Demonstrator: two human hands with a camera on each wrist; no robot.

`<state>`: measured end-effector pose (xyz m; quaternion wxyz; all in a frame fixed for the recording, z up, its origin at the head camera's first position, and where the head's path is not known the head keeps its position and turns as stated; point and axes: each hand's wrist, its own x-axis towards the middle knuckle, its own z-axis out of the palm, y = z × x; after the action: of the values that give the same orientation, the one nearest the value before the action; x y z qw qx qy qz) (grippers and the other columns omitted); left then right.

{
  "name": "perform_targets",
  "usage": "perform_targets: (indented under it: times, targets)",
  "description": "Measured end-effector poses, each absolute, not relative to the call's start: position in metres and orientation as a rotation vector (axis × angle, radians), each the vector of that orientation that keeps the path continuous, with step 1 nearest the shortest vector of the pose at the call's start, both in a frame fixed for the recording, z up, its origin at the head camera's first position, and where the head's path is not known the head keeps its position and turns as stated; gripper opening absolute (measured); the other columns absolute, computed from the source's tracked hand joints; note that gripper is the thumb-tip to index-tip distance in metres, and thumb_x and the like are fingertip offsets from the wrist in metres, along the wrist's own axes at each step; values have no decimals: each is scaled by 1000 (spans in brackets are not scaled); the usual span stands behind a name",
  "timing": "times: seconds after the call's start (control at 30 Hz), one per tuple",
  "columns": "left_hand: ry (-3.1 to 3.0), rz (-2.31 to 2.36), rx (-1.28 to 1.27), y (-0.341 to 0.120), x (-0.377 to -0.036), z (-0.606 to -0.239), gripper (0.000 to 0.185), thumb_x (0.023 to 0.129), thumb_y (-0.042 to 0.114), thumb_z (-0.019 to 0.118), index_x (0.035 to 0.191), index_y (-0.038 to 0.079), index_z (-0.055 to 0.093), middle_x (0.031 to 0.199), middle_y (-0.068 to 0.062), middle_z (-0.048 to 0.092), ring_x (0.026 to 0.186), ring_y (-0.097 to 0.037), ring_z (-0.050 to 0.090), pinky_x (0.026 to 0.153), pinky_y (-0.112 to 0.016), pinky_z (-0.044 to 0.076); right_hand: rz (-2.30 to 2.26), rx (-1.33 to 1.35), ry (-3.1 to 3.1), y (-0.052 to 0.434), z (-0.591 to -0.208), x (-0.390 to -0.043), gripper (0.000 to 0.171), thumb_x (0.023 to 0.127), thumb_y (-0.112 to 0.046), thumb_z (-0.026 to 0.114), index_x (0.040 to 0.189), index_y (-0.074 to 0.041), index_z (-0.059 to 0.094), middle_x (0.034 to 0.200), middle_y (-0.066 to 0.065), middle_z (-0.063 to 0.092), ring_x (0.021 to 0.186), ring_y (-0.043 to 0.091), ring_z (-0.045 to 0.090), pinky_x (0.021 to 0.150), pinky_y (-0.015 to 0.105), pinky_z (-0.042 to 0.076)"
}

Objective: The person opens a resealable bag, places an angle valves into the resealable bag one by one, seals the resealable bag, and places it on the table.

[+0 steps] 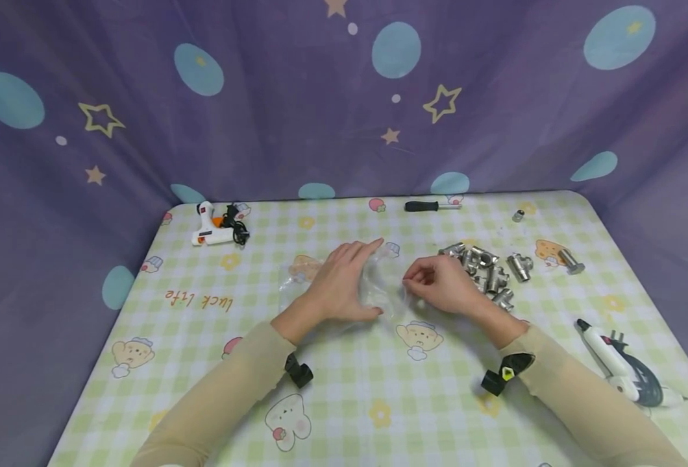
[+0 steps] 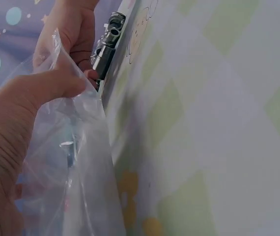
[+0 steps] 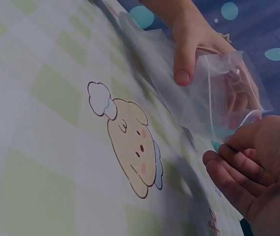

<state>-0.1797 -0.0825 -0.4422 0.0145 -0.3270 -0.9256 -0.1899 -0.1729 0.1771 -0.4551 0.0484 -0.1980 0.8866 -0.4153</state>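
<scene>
A: Where is the plastic bag (image 1: pixel 386 288)?
B: At the centre of the head view, upright between the left hand (image 1: pixel 339 279) and the right hand (image 1: pixel 444 285), above the tabletop (image 1: pixel 332 415).

A: State the condition of each hand.
B: Left: fingers stretched out and spread well away from the thumb, with the bag between them. Right: thumb and forefinger pinch the edge of the bag; the remaining fingers are bent.

A: What does the right wrist view add?
B: The left thumb lies against the near side of the bag. The left fingers show through the clear plastic.

A: Clear plastic also shows left of the left hand. Same bag?
B: Cannot tell.

A: List the parts near the right hand.
B: A pile of metal fittings (image 1: pixel 498 279), right of centre, just beyond the hand. Farther right: a metal bolt (image 1: pixel 572 261).

A: List the tools.
B: Upper left: a white glue gun (image 1: pixel 212 237) with a black cord (image 1: pixel 235 227). Upper centre: a screwdriver (image 1: pixel 422 206), black handle to the left. Lower right: a white tool (image 1: pixel 615 370) with a dark cord, near the right sleeve (image 1: pixel 589 395).
</scene>
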Motion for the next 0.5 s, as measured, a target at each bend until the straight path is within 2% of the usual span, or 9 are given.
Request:
perform_targets:
  times: [0.13, 0.3, 0.4, 0.5]
  targets:
    - [-2875, -615, -998, -85, -177, -444, 121, 68, 54, 91, 168, 22, 30, 144, -4, 58, 133, -27, 55, 115, -50, 48, -1270, -590, 2698, 180, -452, -173, 5, 96, -14, 77, 93, -13, 81, 83, -4, 78, 74, 9, 72, 77, 23, 62]
    - [-2858, -609, -988, -85, -175, -444, 118, 68, 54, 91, 166, 23, 35, 143, -4, 60, 131, -27, 57, 113, -50, 50, -1311, -539, 2696, 193, -448, -181, 13, 101, -16, 72, 102, -7, 81, 85, 3, 79, 75, 16, 75, 71, 23, 60]
    - [-2863, -608, -985, -86, -175, -445, 119, 67, 55, 92, 167, 23, 34, 142, -4, 60, 131, -27, 57, 113, -50, 50, -1247, -553, 2800, 206, -443, -187, 15, 102, -16, 70, 107, -6, 80, 90, 6, 80, 77, 20, 76, 72, 29, 61]
    - [-2865, -638, -978, -85, -174, -447, 123, 66, 54, 93, 167, 19, 31, 142, -4, 60, 132, -27, 57, 115, -50, 49, -1067, -600, 2966, 217, -438, -193, 17, 100, -14, 70, 110, -6, 80, 99, 10, 80, 85, 25, 76, 79, 42, 63]
